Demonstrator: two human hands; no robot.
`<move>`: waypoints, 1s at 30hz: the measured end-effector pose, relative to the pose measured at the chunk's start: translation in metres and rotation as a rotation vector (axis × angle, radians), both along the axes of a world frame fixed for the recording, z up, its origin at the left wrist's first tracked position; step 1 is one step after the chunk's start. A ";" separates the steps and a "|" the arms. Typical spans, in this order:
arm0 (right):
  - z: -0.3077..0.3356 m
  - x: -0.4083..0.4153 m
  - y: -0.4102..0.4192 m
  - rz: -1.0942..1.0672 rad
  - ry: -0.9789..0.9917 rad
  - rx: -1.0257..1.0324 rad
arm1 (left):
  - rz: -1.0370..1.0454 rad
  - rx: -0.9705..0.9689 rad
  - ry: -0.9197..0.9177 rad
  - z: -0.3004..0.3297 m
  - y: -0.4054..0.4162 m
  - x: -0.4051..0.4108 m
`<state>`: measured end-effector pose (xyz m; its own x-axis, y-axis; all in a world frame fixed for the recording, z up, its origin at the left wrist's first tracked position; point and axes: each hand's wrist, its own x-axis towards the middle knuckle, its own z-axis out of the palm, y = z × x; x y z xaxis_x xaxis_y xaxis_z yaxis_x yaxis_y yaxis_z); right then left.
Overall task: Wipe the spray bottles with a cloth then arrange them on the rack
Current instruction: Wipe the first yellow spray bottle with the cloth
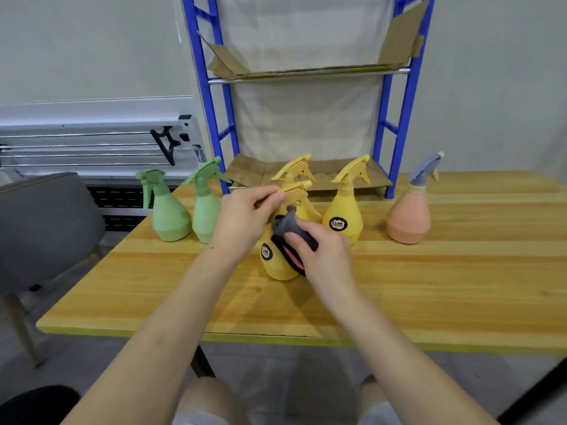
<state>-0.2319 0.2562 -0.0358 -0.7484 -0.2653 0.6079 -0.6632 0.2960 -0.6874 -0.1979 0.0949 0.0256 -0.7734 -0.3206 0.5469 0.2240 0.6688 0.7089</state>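
Head view, looking down at a wooden surface [429, 271] where two bare forearms reached in from below. The left hand [242, 219] pinched the trigger head of a yellow spray bottle [276, 262] between thumb and fingers, holding it upright near the middle of the surface. The right hand [322, 253] gripped a bunched grey cloth [288, 225] against the bottle's neck and side, its curled fingers covering much of the bottle's body. A black and pink patch showed under that hand; what it was could not be made out.

Behind stood a second yellow bottle [294, 173], mostly hidden, and a third [345, 219] to the right. Two green bottles [170, 216] [204, 216] stood to the left, the nearer one partly behind the left wrist. A pink bottle [408, 219] stood apart at right. A blue rack [395, 118] lined with cardboard rose behind, its top cut off. A grey chair [43, 228] sat at left.
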 end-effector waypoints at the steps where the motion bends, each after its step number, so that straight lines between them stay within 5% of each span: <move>1: -0.005 0.001 0.002 -0.010 -0.007 0.020 | -0.010 0.023 -0.001 0.000 0.000 0.000; 8: -0.017 0.006 0.018 -0.031 -0.112 0.130 | -0.011 0.128 0.035 -0.005 0.004 0.002; 19: -0.006 0.020 0.005 -0.066 0.135 0.096 | 0.031 0.071 0.055 -0.010 0.006 0.000; 30: 0.010 0.020 0.005 -0.073 0.019 0.093 | 0.107 -0.033 0.030 -0.007 0.014 0.004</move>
<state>-0.2116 0.2615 -0.0256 -0.7561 -0.2669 0.5976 -0.6506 0.4058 -0.6419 -0.1937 0.1094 0.0186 -0.7193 -0.3817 0.5805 0.1708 0.7127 0.6803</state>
